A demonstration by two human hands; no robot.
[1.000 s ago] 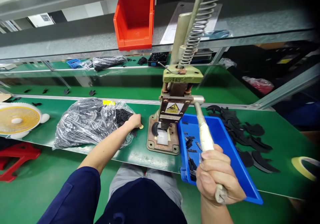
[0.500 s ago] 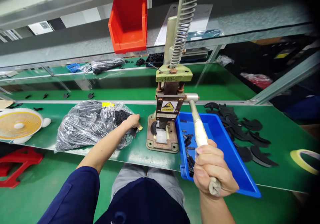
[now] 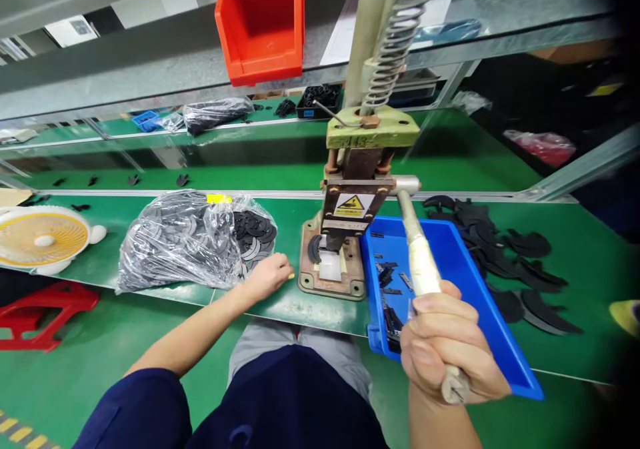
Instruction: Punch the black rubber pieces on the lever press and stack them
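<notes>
My right hand (image 3: 450, 345) is wrapped round the tape-wrapped lever handle (image 3: 424, 262) of a hand press (image 3: 350, 202). A black curved piece (image 3: 314, 249) sits on the press base, beside a white block (image 3: 330, 265) under the ram. My left hand (image 3: 270, 277) rests near the bench's front edge, left of the press base. Its fingers are curled in, with a bit of yellow at a fingertip; what they hold, if anything, is hidden. Just behind it lies the mouth of a clear plastic bag (image 3: 175, 242) full of black curved pieces (image 3: 255, 232).
A blue tray (image 3: 463, 289) with small black parts stands right of the press. Black curved pieces (image 3: 480, 229) are heaped beyond it. At the left lies a fan (image 3: 43, 241). A red bin (image 3: 265, 29) sits on the shelf above, near the press spring (image 3: 400, 42).
My left hand has come out of the bag's mouth toward the bench's front edge. My right hand keeps its grip on the lever. The whole view has shifted slightly.
</notes>
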